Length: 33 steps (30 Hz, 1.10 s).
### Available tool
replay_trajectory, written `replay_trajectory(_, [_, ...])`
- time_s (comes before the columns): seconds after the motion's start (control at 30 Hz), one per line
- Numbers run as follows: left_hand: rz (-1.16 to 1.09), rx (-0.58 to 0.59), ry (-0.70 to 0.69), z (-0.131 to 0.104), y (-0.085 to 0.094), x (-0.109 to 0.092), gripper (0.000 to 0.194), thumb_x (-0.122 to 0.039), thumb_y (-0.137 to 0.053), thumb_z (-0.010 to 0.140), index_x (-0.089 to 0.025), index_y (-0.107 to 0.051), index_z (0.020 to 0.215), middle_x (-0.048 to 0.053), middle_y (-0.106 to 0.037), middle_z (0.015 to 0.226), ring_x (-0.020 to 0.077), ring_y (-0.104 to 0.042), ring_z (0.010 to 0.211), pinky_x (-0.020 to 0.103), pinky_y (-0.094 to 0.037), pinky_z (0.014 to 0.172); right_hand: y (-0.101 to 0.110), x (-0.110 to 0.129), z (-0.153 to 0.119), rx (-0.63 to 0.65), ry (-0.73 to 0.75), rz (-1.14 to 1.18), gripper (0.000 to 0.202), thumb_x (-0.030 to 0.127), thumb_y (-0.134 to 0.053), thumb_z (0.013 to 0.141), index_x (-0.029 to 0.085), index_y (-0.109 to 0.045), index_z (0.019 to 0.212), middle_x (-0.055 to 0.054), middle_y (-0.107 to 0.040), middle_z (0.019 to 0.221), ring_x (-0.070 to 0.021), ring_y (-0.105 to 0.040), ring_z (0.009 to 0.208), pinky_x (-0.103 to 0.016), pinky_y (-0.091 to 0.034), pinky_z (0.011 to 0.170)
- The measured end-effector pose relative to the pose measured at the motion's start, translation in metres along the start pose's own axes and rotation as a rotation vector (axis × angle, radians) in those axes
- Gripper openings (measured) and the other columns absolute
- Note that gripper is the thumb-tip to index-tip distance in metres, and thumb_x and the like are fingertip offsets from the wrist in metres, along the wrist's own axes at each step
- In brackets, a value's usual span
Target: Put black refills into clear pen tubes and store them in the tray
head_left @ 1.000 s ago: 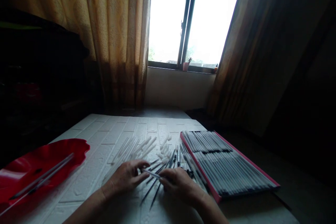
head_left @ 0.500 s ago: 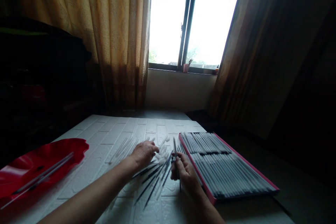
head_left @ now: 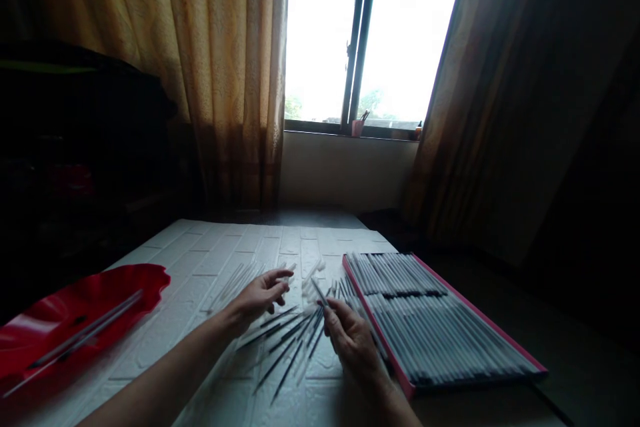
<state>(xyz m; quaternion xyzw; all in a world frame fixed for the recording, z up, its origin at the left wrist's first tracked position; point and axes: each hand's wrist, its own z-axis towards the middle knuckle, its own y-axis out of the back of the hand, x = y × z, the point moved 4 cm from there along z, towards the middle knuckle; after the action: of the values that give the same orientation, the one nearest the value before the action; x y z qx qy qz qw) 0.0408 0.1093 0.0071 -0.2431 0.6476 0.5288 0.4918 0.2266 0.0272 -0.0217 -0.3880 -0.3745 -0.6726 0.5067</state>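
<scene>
My right hand [head_left: 353, 333] is closed on a slim grey pen [head_left: 319, 292], whose tip points up and to the left. My left hand [head_left: 263, 295] hovers over the table with its fingers apart; I make out nothing held in it. Between and below the hands lie loose dark thin rods [head_left: 284, 363], like pen refills, fanned over the tabletop. Clear thin tubes [head_left: 233, 283] lie beyond my left wrist, and small whitish translucent pieces [head_left: 313, 273] lie between the hands. Just right of my right hand, a pink-edged box [head_left: 377, 330] holds two rows of grey pens [head_left: 445, 333].
On the left, a red wavy-rimmed tray [head_left: 145, 273] holds a few long thin sticks [head_left: 95, 330]. The white brick-patterned table [head_left: 210, 247] reaches towards the window wall. A pink cup [head_left: 357, 127] stands on the sill beside the curtains [head_left: 225, 80].
My left hand has drawn back left, away from the small pieces, and its fingers have spread. The pen in my right hand has tipped from nearly upright to leaning left.
</scene>
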Motion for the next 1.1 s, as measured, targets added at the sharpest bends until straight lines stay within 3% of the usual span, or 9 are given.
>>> replay_trajectory(0.1, [-0.28, 0.001, 0.061, -0.02, 0.001, 0.012, 0.051, -0.056, -0.056, 0.08, -0.019, -0.058, 0.115, 0.01, -0.065, 0.102, 0.0163, -0.067, 0.075, 0.021, -0.044, 0.052, -0.011, 0.008, -0.005, 0.149, 0.044, -0.132, 0.049, 0.055, -0.044, 0.087, 0.014, -0.069, 0.098, 0.002, -0.054, 0.052, -0.0112, -0.049, 0.047, -0.021, -0.04, 0.048])
replay_trajectory(0.2, [-0.469, -0.002, 0.1, -0.031, -0.001, 0.018, 0.054, -0.055, -0.066, 0.073, -0.019, -0.058, 0.112, 0.01, -0.066, 0.107, 0.0155, -0.067, 0.077, 0.019, -0.042, 0.051, -0.02, 0.014, -0.009, 0.286, 0.051, -0.252, 0.05, 0.052, -0.038, 0.091, 0.015, -0.07, 0.099, 0.001, -0.053, 0.048, -0.012, -0.051, 0.045, -0.022, -0.041, 0.051])
replay_trajectory(0.4, [-0.611, 0.003, 0.116, -0.031, -0.002, 0.016, 0.05, -0.048, -0.077, 0.064, -0.017, -0.064, 0.102, 0.009, -0.069, 0.1, 0.0141, -0.066, 0.07, 0.018, -0.04, 0.047, -0.024, 0.02, -0.011, 0.324, 0.078, -0.331, 0.047, 0.047, -0.037, 0.092, 0.017, -0.072, 0.098, 0.0, -0.052, 0.048, -0.0123, -0.05, 0.044, -0.019, -0.038, 0.047])
replay_trajectory(0.67, [-0.524, 0.042, 0.077, -0.036, -0.007, 0.007, 0.048, -0.05, -0.074, 0.065, -0.017, -0.059, 0.095, 0.006, -0.069, 0.094, 0.0119, -0.063, 0.067, 0.016, -0.038, 0.046, -0.027, 0.018, -0.012, 0.344, 0.071, -0.376, 0.045, 0.043, -0.037, 0.092, 0.016, -0.072, 0.098, -0.001, -0.056, 0.051, -0.0134, -0.052, 0.046, -0.02, -0.038, 0.048])
replay_trajectory(0.77, [-0.425, 0.074, 0.046, -0.04, -0.005, 0.001, 0.044, -0.049, -0.075, 0.062, -0.016, -0.059, 0.086, 0.001, -0.066, 0.077, 0.0125, -0.061, 0.062, 0.016, -0.035, 0.04, -0.025, 0.016, -0.013, 0.326, 0.096, -0.41, 0.043, 0.043, -0.039, 0.091, 0.016, -0.071, 0.101, -0.002, -0.061, 0.055, -0.0139, -0.055, 0.048, -0.021, -0.039, 0.05])
replay_trajectory(0.87, [-0.311, 0.146, 0.037, -0.046, 0.0, -0.005, 0.036, -0.045, -0.074, 0.064, -0.015, -0.063, 0.08, -0.004, -0.059, 0.061, 0.0099, -0.055, 0.05, 0.016, -0.029, 0.036, -0.024, 0.016, -0.015, 0.335, 0.133, -0.466, 0.041, 0.042, -0.041, 0.09, 0.017, -0.073, 0.092, -0.002, -0.066, 0.06, -0.0143, -0.06, 0.054, -0.02, -0.04, 0.053])
replay_trajectory(1.0, [-0.145, 0.267, 0.053, -0.052, 0.006, -0.006, 0.032, -0.044, -0.062, 0.075, -0.014, -0.066, 0.085, -0.003, -0.061, 0.065, 0.0075, -0.052, 0.046, 0.016, -0.029, 0.037, -0.026, 0.018, -0.018, 0.364, 0.19, -0.533, 0.037, 0.039, -0.041, 0.091, 0.021, -0.072, 0.086, -0.003, -0.071, 0.066, -0.0155, -0.066, 0.06, -0.02, -0.041, 0.057])
replay_trajectory(1.1, [-0.135, 0.25, 0.051, -0.051, 0.006, -0.002, 0.031, -0.043, -0.059, 0.076, -0.013, -0.066, 0.081, -0.003, -0.061, 0.063, 0.0071, -0.051, 0.046, 0.017, -0.035, 0.042, -0.028, 0.018, -0.02, 0.359, 0.243, -0.612, 0.034, 0.036, -0.041, 0.091, 0.022, -0.071, 0.087, -0.004, -0.071, 0.067, -0.0165, -0.067, 0.062, -0.022, -0.039, 0.057])
